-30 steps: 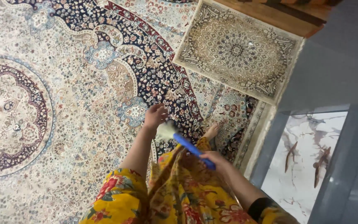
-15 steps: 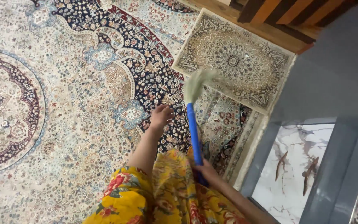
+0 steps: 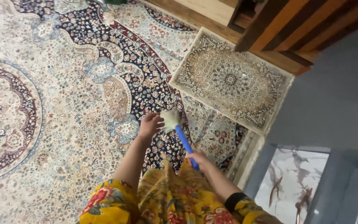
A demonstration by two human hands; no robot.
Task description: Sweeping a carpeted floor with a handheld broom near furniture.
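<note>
Down low, right hand (image 3: 199, 159) fingers wrapped round blue plastic handle of a short pale-bristled broom (image 3: 180, 133), bristle head tilted over the patterned floral carpet (image 3: 63, 103), left hand (image 3: 150, 124) loosely curled just beside the bristles, small beige rug (image 3: 231, 81) beyond.

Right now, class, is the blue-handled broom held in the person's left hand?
No: the right hand grips the blue handle of the broom, while the left hand is beside its pale bristles.
</note>
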